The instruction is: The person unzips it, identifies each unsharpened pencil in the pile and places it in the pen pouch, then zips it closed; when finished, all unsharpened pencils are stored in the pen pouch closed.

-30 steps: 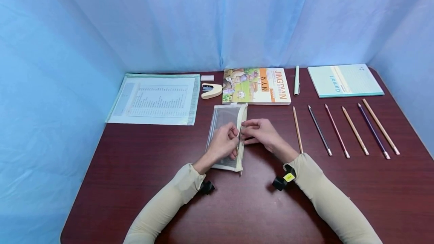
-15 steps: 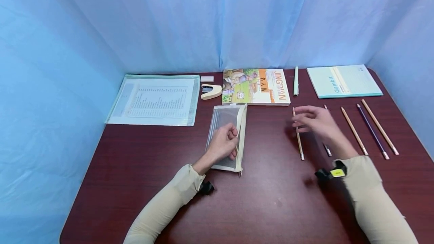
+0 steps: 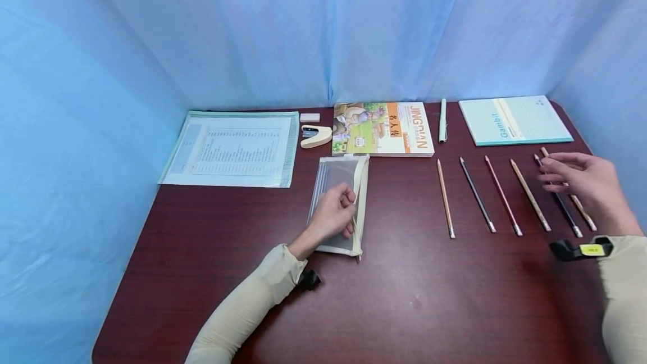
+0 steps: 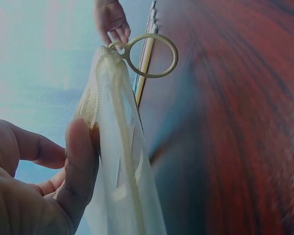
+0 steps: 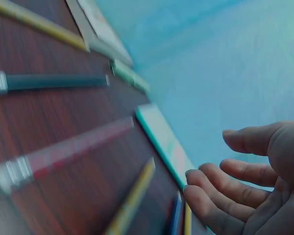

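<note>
Left hand [image 3: 331, 215] pinches mesh pouch [image 3: 338, 172]; right hand [image 3: 588, 181], well apart, hovers above purple pencil [image 3: 566, 212], fingers loosely bent. Pouch long axis: near-to-far; pencil tip points away.

blue curtains [image 3: 253, 32] bhnd dk tbl [image 3: 414, 280]

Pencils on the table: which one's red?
The red pencil, third from the left in the head view, between a dark pencil and a wood-coloured pencil; no other is red.
</note>
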`<state>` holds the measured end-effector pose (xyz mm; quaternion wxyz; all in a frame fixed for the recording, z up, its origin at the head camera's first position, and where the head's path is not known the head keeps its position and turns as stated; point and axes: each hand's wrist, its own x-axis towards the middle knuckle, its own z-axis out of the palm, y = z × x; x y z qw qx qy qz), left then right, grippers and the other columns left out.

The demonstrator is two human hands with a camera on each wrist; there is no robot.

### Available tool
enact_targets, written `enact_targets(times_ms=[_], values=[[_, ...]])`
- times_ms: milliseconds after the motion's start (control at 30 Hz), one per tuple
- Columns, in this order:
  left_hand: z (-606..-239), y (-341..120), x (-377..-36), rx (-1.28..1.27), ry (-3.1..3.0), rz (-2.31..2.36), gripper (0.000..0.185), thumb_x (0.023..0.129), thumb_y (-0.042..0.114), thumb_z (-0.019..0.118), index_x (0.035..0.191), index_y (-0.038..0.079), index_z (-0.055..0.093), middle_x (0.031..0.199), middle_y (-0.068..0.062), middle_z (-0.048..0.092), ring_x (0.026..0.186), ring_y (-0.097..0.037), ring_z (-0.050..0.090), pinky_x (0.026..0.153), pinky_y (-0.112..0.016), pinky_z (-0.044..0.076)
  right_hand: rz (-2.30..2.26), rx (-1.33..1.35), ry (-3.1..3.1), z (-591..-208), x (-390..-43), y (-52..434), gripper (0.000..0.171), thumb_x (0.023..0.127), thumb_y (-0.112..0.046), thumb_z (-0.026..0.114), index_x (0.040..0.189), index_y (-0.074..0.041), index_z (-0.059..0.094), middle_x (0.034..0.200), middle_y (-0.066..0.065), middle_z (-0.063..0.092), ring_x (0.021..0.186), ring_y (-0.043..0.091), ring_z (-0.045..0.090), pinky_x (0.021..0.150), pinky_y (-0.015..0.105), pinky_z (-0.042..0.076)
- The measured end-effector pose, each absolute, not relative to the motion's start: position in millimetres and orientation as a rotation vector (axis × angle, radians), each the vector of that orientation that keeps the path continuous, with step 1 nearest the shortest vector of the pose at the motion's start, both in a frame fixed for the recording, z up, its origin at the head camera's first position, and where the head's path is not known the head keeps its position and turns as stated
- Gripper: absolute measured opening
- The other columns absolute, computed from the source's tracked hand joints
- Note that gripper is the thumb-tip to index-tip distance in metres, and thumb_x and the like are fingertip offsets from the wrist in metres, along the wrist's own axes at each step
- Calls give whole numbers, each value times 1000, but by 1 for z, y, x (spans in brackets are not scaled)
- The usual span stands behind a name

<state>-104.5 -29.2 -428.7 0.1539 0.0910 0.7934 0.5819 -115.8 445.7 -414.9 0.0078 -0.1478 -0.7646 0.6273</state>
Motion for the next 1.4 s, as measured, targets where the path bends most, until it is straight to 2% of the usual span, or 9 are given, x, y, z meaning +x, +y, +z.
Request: enact_targets(times_ms=[167,300,400,467,533,733,1067,1200,1400], values=[[-429,-29,-104,257,2272,1666,9,87,-5,46,92,-2,53,75,-26,63,36,-10,56,36,-41,57,1567,-579,-2572,-428,-112,477,4,97,-27,62,98,-26,59,65,-33,59,55,-8,64,48,15,58],[-430,-29,-103,256,2273,1661,9,86,-5,47,92,-3,53,76,-27,64,36,-10,56,37,-41,57,1135,-681,-2795,-436,-112,492,42,97,-39,57,119,-3,58,59,-38,46,50,-15,53,44,17,54],[-430,-29,-103,256,2275,1666,9,86,-4,46,92,-2,53,76,-27,64,36,-10,55,36,-41,57,945,-652,-2908,-439,-113,501,63,97,-38,58,129,15,49,59,-2,66,46,-13,50,43,19,53],[-430,-29,-103,258,2270,1670,9,86,-5,46,92,-2,53,77,-29,64,36,-10,55,36,-41,57,864,-629,-2964,-441,-114,506,64,97,-36,60,129,17,49,73,25,69,46,-11,49,42,20,53],[-429,-29,-103,260,2264,1673,9,86,-5,46,92,-2,53,77,-30,64,36,-11,55,36,-41,57,788,-604,-3010,-443,-114,509,62,95,-35,63,126,18,51,89,36,69,46,-9,48,42,20,51],[-429,-29,-102,252,2255,1674,10,86,-5,47,93,-3,53,78,-30,64,36,-12,56,37,-42,58,651,-548,-3093,-448,-114,515,53,94,-32,66,116,15,57,78,26,71,51,-8,44,55,23,38],[-429,-30,-103,244,2260,1676,8,86,-4,47,92,-2,53,74,-25,63,36,-10,55,37,-42,58,554,-506,-3107,-447,-120,507,34,94,-13,64,107,18,60,75,26,69,55,15,54,59,38,38],[-429,-29,-104,247,2251,1682,9,86,-5,47,92,-3,53,76,-27,63,36,-10,56,37,-41,58,605,-437,-3122,-442,-121,512,33,95,-8,58,107,22,57,66,22,65,54,12,52,55,31,44],[-429,-28,-104,258,2261,1671,9,86,-5,46,92,-3,53,78,-30,64,36,-9,55,36,-40,57,934,-463,-3081,-433,-117,517,43,101,-12,47,119,26,47,59,-18,57,52,-7,52,45,19,55]])
